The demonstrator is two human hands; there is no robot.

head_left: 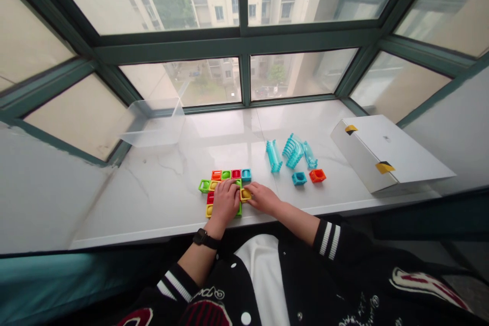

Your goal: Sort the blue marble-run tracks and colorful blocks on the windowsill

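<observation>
Pressed grid (229, 174) down under flat, open left hand (225, 202), likely to steady it. Pinched yellow block (245, 194) in right hand (263, 197) at grid's edge. Parked spares (299, 178) beyond right hand.

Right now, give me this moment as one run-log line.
left hand: flat on colored block grid | right hand: fingertips on yellow block at grid's right edge | nearby: teal block, orange block, teal ramp pieces
</observation>
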